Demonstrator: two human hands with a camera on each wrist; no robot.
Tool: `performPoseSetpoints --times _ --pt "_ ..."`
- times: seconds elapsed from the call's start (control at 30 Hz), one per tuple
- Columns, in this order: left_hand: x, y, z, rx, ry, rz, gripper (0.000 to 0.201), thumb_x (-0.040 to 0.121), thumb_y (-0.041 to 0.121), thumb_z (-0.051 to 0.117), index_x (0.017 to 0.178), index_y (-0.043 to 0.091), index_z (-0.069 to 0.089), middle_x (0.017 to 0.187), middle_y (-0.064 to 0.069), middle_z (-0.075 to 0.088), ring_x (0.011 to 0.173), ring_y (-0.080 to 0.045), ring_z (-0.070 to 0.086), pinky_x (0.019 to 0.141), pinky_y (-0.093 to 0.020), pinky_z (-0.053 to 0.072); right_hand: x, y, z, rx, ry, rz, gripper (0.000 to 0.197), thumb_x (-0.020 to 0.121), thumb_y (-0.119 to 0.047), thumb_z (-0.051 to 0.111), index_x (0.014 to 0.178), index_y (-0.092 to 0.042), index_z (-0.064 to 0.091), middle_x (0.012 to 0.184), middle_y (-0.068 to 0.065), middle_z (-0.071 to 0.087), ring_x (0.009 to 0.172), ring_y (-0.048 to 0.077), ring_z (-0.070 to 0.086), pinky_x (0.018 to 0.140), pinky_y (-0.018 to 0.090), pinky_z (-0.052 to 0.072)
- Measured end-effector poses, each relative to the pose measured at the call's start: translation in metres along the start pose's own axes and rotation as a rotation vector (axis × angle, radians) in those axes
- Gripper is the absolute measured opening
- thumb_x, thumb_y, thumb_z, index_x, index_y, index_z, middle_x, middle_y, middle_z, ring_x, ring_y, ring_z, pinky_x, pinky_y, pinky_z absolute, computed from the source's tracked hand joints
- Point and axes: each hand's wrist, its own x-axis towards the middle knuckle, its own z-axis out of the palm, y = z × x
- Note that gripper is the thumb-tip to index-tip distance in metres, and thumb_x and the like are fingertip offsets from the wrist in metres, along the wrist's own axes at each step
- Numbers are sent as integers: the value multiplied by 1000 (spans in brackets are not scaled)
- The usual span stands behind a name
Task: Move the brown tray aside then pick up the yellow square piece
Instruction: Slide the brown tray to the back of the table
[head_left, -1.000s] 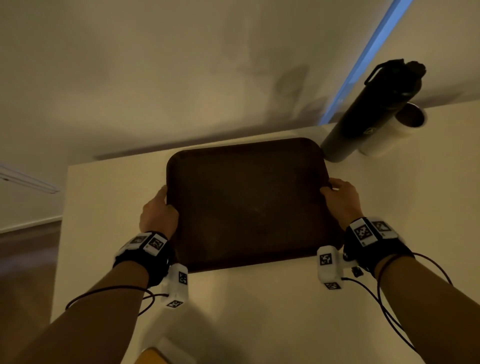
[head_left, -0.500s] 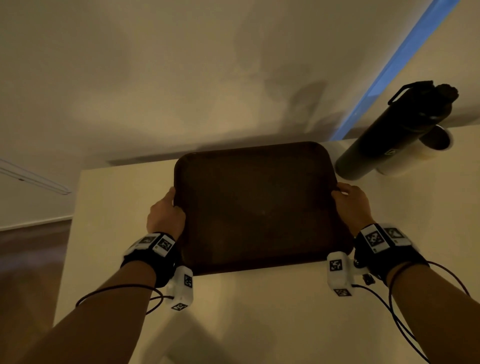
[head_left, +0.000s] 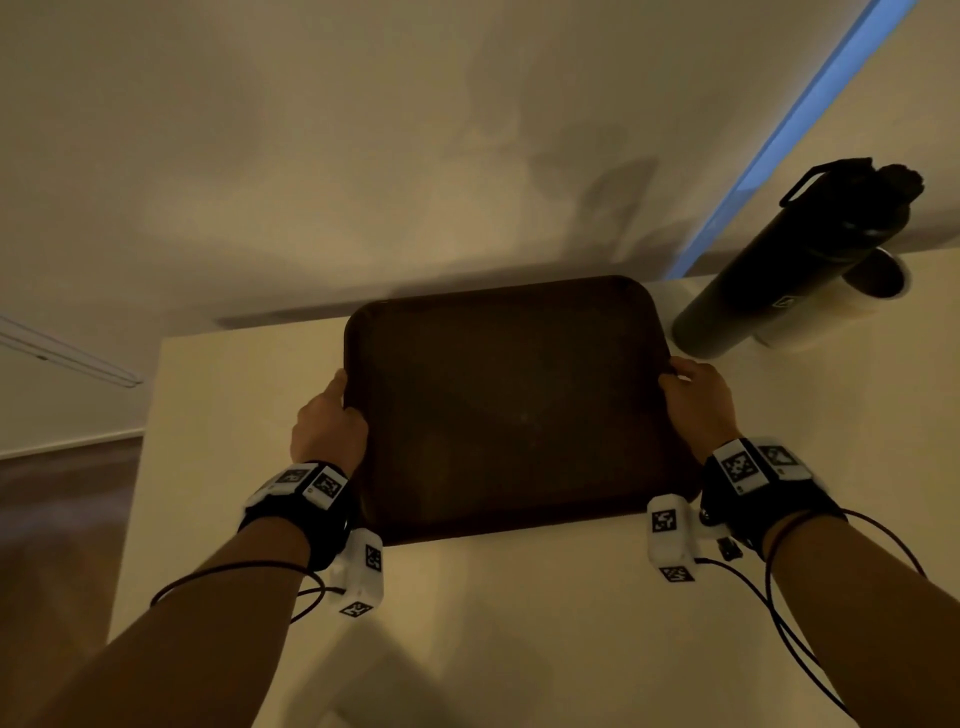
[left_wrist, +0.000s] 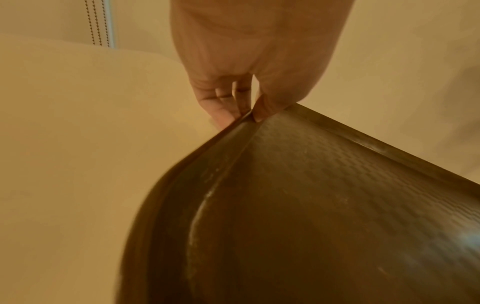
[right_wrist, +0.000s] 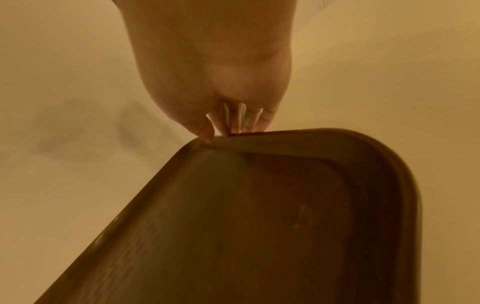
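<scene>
The empty dark brown tray lies across the back middle of the pale table. My left hand grips its left rim, and in the left wrist view the thumb presses on top of the tray with the fingers under the edge. My right hand grips the right rim; in the right wrist view its fingers pinch the rim of the tray. The yellow square piece is not in view.
A tall black bottle stands at the back right, just beyond the tray's far right corner, with a white cup behind it. The wall rises right behind the table. The table's left edge drops to a wooden floor.
Both hands have kept their grip and the tray has shifted away from me toward the wall. The yellow corner seen at the bottom edge one second ago has left the view.
</scene>
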Motion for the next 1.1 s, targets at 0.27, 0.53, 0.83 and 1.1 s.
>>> performPoseSetpoints --times 0.27,0.53,0.83,1.1 --pt "-2 -2 -6 -52 -15 0 63 87 21 40 149 30 34 124 -19 67 108 -37 64 95 -49 53 -6 0 -5 0 12 -33 48 92 -24 51 139 -14 49 146 12 49 129 30 49 104 39 38" --pt "-49 -26 -56 -118 37 -3 47 91 26 50 138 22 51 101 -14 68 100 -35 65 94 -41 51 -82 -3 3 80 66 -281 37 91 -15 54 128 -14 56 128 10 57 112 20 55 89 26 38" --pt "-176 -122 -97 -173 -70 -125 20 92 22 55 101 10 68 86 -12 66 77 -26 60 73 -42 55 -221 48 58 34 -431 -364 25 93 -17 52 115 -13 63 100 9 66 90 27 66 69 23 47" --pt "-276 -196 -86 -283 -26 -264 27 93 32 51 99 11 65 103 -15 66 89 -28 62 84 -47 55 -326 89 99 39 -698 -412 33 92 -35 54 121 -19 61 111 5 64 103 25 63 89 36 49"
